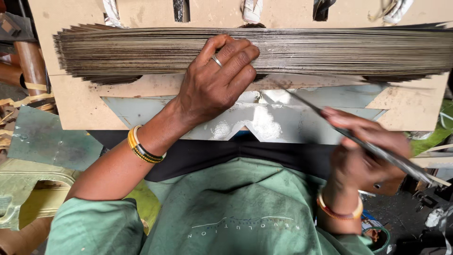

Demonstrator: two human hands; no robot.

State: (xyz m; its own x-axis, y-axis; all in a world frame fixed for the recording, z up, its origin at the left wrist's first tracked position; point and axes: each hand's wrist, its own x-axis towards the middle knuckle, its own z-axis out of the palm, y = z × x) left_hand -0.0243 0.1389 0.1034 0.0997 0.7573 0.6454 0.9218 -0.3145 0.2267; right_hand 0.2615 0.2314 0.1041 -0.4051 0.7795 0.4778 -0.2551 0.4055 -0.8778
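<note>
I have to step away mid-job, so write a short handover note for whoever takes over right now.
Left hand: pressing flat on the stack of thin metal sheets, fingers spread on its edges.
Right hand: gripping one loose metal sheet, blurred, tip pointing at the stack.
The stack sits in a slotted board frame.
Done: many sheets stacked.
Left: the held sheet is not in yet.
</note>
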